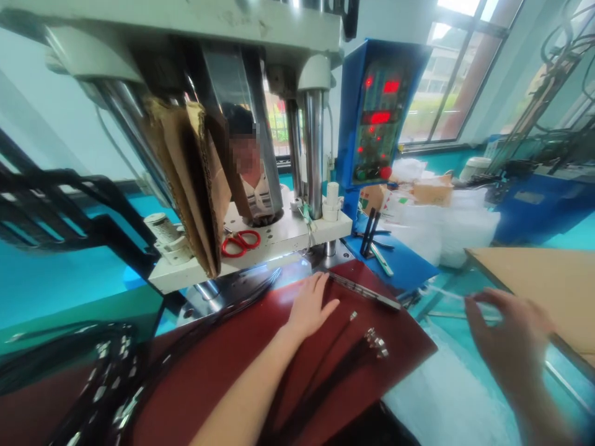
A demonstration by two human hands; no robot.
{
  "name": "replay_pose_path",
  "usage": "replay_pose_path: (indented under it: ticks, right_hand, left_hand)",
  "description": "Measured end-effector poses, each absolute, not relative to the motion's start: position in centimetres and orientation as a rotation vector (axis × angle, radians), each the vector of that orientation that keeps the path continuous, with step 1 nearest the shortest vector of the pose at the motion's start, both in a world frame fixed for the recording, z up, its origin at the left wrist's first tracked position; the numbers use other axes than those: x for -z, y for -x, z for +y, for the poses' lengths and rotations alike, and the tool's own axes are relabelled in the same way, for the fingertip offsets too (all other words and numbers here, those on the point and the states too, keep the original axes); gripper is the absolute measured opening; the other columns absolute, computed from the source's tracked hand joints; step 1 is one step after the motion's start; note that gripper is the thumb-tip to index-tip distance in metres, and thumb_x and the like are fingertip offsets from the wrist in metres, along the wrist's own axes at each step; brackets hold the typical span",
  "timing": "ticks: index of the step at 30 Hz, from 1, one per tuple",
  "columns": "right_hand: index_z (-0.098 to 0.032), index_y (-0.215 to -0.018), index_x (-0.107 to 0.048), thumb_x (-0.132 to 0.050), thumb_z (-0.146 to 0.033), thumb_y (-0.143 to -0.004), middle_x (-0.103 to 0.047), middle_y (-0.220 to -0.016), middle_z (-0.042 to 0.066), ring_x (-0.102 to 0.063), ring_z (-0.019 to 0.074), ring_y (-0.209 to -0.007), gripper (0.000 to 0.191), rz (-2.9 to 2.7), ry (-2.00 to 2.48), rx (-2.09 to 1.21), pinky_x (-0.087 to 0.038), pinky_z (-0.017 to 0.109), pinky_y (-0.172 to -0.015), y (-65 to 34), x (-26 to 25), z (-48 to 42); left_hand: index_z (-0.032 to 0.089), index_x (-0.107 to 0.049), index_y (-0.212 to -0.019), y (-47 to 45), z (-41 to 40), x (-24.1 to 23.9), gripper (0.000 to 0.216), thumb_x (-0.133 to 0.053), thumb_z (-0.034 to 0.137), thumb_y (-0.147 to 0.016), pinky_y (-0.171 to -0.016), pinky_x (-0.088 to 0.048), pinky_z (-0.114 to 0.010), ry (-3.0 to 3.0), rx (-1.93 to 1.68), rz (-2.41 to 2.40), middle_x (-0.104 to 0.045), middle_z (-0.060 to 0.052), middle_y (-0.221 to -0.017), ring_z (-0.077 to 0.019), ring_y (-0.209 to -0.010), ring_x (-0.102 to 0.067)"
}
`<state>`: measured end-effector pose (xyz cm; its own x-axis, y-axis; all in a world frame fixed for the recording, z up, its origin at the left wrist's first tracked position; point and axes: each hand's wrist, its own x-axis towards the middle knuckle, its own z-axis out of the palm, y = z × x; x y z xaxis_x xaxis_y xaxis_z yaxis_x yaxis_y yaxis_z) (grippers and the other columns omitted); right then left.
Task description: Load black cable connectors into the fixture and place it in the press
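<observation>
Where the bar [365, 290] lay: flat on the dark red bench [199, 365], along its far right side, just to the right of the left hand [310, 306].
Bar's long axis: slanted, running from beside the left fingertips out to the right and a little back toward the wearer.
Nearer hand: the left, its fingertips at the bar's far end, either touching or almost so; the view did not settle which.
Left grip: wide, palm down over the bench, fingers reaching forward, thumb spread off to the right; nothing was enclosed in it.
Right hand [509, 334]: raised in the air past the bench's right edge, well apart from the bar.
Right grip: narrow, thumb and fingers curled toward one another, but blurred; whether it held something thin could not be told.
Black cables [331, 380]: on the near side of the bar, right of the left forearm, bright metal ends pointing away from the wearer; neither hand held them.
Press [302, 238]: stood beyond the bench, with red-handled scissors [240, 243] on its base.
</observation>
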<state>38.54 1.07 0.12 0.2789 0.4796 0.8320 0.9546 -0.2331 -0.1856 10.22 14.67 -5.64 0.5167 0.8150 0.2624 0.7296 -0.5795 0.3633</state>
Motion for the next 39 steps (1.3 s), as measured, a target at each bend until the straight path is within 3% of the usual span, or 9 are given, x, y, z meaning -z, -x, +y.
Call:
replay_pose_path:
  ticks: [5, 9, 13, 19, 24, 30, 34, 37, 39]
  right_hand:
    - [-0.018, -0.081, -0.056, -0.034, -0.05, -0.083, -0.063, -0.078, 0.014, -0.057, 0.0314, -0.078, 0.039, -1.368, 1.975, 0.876, -0.041, 0.045, -0.074, -41.4, 1.5, -1.1]
    - [-0.02, -0.079, -0.056, -0.044, -0.032, -0.083, -0.062, -0.073, 0.007, -0.057, 0.0233, -0.073, 0.018, -1.528, 1.698, 0.637, -0.041, 0.039, -0.075, -38.0, 3.1, 0.4]
    - [-0.02, -0.081, -0.055, -0.047, -0.02, -0.082, -0.062, -0.078, 0.004, -0.056, 0.0197, -0.078, 0.008, -1.664, 1.51, 0.277, -0.04, 0.038, -0.081, -33.4, 4.2, 2.7]
    - [-0.02, -0.091, -0.057, -0.046, -0.029, -0.084, -0.063, -0.094, 0.007, -0.057, 0.0206, -0.09, 0.016, -1.464, 1.379, -0.614, -0.044, 0.036, -0.082, -29.2, 4.7, 5.0]
    - [-0.015, -0.106, -0.056, -0.036, -0.04, -0.089, -0.062, -0.105, 0.012, -0.056, 0.021, -0.101, 0.036, -1.195, 0.997, -1.394, -0.039, 0.04, -0.094, -26.9, 3.4, 6.4]
    - [-0.023, -0.122, -0.049, -0.046, -0.042, -0.085, -0.039, -0.134, 0.007, -0.033, 0.0204, -0.124, 0.042, -1.69, 0.779, -1.231, -0.027, 0.038, -0.103, -26.1, 1.7, 7.4]
    - [-0.02, -0.114, -0.056, -0.041, -0.044, -0.086, -0.051, -0.122, 0.008, -0.049, 0.0206, -0.11, 0.04, -1.832, 0.731, -1.258, -0.039, 0.036, -0.093, -25.5, 1.0, 7.5]
    - [-0.019, -0.11, -0.057, -0.028, -0.04, -0.091, -0.059, -0.112, 0.007, -0.057, 0.0188, -0.096, 0.04, -1.827, 0.99, -1.278, -0.047, 0.033, -0.082, -26.4, 0.9, 8.0]
    - [-0.018, -0.115, -0.052, -0.03, -0.035, -0.091, -0.057, -0.116, 0.008, -0.054, 0.0191, -0.101, 0.037, -1.94, 1.263, -0.999, -0.044, 0.033, -0.086, -28.0, 1.1, 8.4]
  left_hand:
    - [0.016, -0.053, -0.104, -10.5, 9.4, 2.0, 0.074, -0.058, 0.069, -0.052, -0.08, -0.044, -0.044, -2.578, -0.002, 1.153, -0.055, -0.013, -0.107, -0.0315, -0.096, -0.053]
    - [0.012, -0.05, -0.106, -11.3, 7.2, 0.9, 0.054, -0.065, 0.038, -0.062, -0.072, -0.047, -0.039, -2.523, 0.318, 1.288, -0.062, -0.014, -0.094, -0.0298, -0.085, -0.06]
    - [0.018, -0.055, -0.086, -11.5, 7.7, 1.6, 0.023, -0.054, 0.027, -0.065, -0.066, -0.047, -0.036, -2.476, 0.266, 1.294, -0.064, -0.009, -0.088, -0.0272, -0.082, -0.061]
    - [0.018, -0.049, -0.081, -11.6, 7.2, 2.3, 0.02, -0.05, 0.024, -0.062, -0.066, -0.046, -0.037, -2.365, -0.053, 1.366, -0.062, -0.01, -0.087, -0.0274, -0.079, -0.06]
    - [0.017, -0.04, -0.094, -11.9, 7.0, 3.0, 0.024, -0.043, 0.028, -0.073, -0.042, -0.041, -0.024, -1.502, -0.206, 1.008, -0.054, 0.002, -0.053, -0.0118, -0.04, -0.049]
    - [0.012, -0.051, -0.081, -12.1, 6.8, 3.3, 0.031, -0.051, 0.042, -0.074, -0.036, -0.033, -0.018, -1.111, -0.425, 0.776, -0.058, -0.003, -0.059, -0.0092, -0.043, -0.05]
    - [0.01, -0.054, -0.071, -12.8, 6.5, 3.3, 0.028, -0.056, 0.038, -0.071, -0.04, -0.037, -0.019, -1.114, -0.493, 0.794, -0.058, -0.006, -0.064, -0.0103, -0.052, -0.053]
    - [0.011, -0.055, -0.074, -12.7, 6.6, 3.3, 0.029, -0.057, 0.04, -0.07, -0.034, -0.025, -0.016, -1.076, -0.597, 0.865, -0.05, 0.001, -0.055, -0.0052, -0.041, -0.041]
    - [0.012, -0.054, -0.078, -12.1, 6.9, 3.4, 0.029, -0.057, 0.04, -0.071, -0.032, -0.016, -0.016, -1.024, -0.647, 0.889, -0.043, 0.005, -0.048, -0.0028, -0.036, -0.031]
